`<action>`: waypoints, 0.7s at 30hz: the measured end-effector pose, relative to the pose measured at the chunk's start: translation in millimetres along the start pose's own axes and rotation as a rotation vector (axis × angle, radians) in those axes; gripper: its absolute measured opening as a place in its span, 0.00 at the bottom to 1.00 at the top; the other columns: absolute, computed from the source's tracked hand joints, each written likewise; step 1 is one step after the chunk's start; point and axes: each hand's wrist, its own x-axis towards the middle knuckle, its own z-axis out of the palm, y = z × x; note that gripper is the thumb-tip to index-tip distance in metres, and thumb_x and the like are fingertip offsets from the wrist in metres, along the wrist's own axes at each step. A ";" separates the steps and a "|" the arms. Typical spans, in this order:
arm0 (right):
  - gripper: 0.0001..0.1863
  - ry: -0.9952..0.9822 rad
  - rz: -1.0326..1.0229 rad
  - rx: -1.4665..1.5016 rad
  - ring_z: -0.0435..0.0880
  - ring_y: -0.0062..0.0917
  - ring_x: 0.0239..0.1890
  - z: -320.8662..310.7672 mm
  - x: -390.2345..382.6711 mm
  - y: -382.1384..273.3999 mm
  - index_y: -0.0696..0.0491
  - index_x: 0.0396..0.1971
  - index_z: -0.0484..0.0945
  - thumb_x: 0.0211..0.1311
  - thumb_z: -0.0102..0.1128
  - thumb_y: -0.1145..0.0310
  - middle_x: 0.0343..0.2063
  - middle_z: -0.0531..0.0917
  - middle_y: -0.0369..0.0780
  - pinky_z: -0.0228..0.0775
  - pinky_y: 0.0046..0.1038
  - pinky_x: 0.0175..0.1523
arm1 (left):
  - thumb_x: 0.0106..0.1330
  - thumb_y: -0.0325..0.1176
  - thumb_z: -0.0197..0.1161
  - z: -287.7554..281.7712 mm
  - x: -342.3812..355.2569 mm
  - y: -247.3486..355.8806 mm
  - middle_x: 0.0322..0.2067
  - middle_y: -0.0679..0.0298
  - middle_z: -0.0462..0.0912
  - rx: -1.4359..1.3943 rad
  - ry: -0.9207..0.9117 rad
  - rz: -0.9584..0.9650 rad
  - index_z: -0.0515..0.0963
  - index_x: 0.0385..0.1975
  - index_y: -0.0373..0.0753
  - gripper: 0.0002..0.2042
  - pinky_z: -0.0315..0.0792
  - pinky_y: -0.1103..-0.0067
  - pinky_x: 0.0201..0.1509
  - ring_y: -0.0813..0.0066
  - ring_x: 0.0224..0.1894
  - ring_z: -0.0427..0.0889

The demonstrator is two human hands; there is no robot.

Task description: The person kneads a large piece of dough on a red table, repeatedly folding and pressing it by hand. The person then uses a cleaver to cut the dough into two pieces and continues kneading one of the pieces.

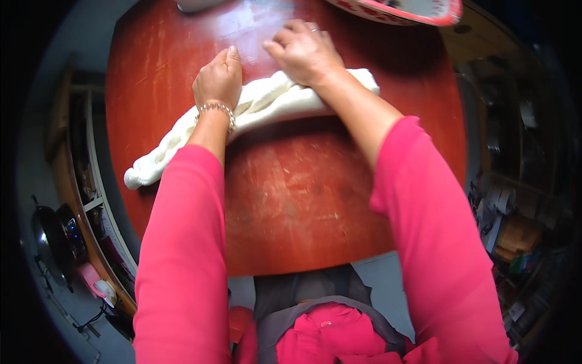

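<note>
A long braided rope of white dough (151,164) lies slantwise across the red wooden table (291,206). My left hand (218,85) is closed in a fist over the dough's middle, wrist bracelet showing; whatever its fingers might hold is hidden. My right hand (306,51), slightly blurred, is just beyond the right part of the dough, fingers bent and a little apart with no held thing visible; its wrist crosses over the dough.
A red-and-white patterned basin (424,15) sits at the back right, with a pale container (197,3) at the back. Shelving (100,212) and a black pan (48,239) are beside the table on the left; stacked household items (515,236) are at the right.
</note>
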 end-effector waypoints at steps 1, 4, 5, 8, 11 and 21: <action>0.26 -0.101 0.031 -0.073 0.75 0.42 0.65 -4.7 -13.1 -10.8 0.48 0.53 0.84 0.74 0.45 0.46 0.59 0.80 0.48 0.64 0.48 0.69 | 0.78 0.49 0.48 -2.4 4.5 -3.2 0.36 0.51 0.88 0.041 -0.097 0.000 0.84 0.40 0.42 0.20 0.77 0.62 0.47 0.48 0.42 0.86; 0.29 -0.417 0.085 -0.049 0.74 0.40 0.69 -37.7 -47.4 -36.5 0.45 0.57 0.85 0.76 0.39 0.47 0.65 0.78 0.46 0.61 0.47 0.72 | 0.77 0.35 0.51 -37.4 19.7 -8.0 0.38 0.58 0.88 -0.440 -0.778 -0.158 0.83 0.44 0.39 0.13 0.78 0.72 0.48 0.66 0.40 0.86; 0.25 -0.492 0.006 -0.101 0.79 0.39 0.63 -50.8 -66.3 -45.2 0.46 0.51 0.87 0.75 0.43 0.50 0.59 0.83 0.42 0.66 0.47 0.68 | 0.75 0.29 0.52 -55.5 14.2 -9.4 0.36 0.64 0.86 -0.554 -0.790 -0.301 0.82 0.43 0.37 0.10 0.78 0.77 0.46 0.75 0.37 0.83; 0.19 -0.232 -0.021 0.051 0.81 0.38 0.60 -74.3 -134.9 -75.5 0.46 0.56 0.80 0.74 0.51 0.55 0.55 0.85 0.41 0.69 0.45 0.64 | 0.73 0.31 0.53 -99.1 -35.7 -12.5 0.33 0.58 0.86 0.487 -0.400 0.748 0.82 0.39 0.39 0.09 0.78 0.69 0.45 0.59 0.36 0.84; 0.21 -0.006 -0.048 -0.027 0.75 0.38 0.67 -74.1 -190.5 -100.2 0.45 0.59 0.78 0.68 0.62 0.60 0.63 0.78 0.41 0.60 0.44 0.72 | 0.68 0.36 0.57 -99.4 -129.4 -19.3 0.39 0.60 0.86 0.205 -0.144 0.020 0.83 0.38 0.43 0.09 0.71 0.61 0.57 0.55 0.45 0.83; 0.17 0.066 -0.025 -0.052 0.80 0.33 0.60 -49.2 -141.6 -82.5 0.46 0.49 0.86 0.62 0.66 0.57 0.56 0.84 0.37 0.59 0.41 0.70 | 0.66 0.36 0.57 -57.5 -99.9 -22.7 0.35 0.63 0.84 0.167 0.150 0.099 0.81 0.33 0.43 0.07 0.68 0.63 0.56 0.60 0.43 0.81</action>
